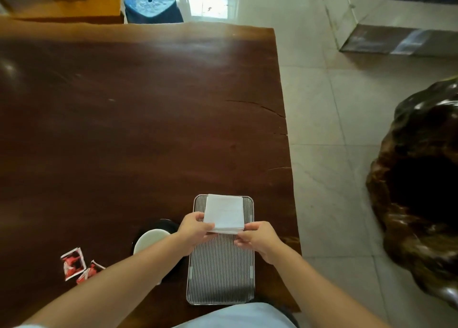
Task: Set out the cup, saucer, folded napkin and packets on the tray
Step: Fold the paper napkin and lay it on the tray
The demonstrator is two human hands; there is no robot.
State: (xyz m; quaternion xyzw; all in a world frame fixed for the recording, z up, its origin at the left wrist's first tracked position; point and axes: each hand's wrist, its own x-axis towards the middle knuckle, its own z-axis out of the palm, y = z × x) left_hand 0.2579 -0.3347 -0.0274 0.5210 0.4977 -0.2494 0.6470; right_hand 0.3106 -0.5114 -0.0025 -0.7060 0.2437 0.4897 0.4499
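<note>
Both hands' fingers pinching folded napkin (225, 213) over striped tray (220, 273), left hand (195, 231), right hand (257, 238)

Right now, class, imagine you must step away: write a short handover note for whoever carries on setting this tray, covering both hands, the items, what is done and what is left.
Left hand: pinching the near left corner of the folded napkin.
Right hand: pinching its near right corner.
Napkin: over the far end of the striped tray; cannot tell if it is fully set down.
Cup on dark saucer: on the table, left of the tray.
Red packets: on the table, farther left.
Left: release napkin, move cup, saucer and packets onto the tray.
</note>
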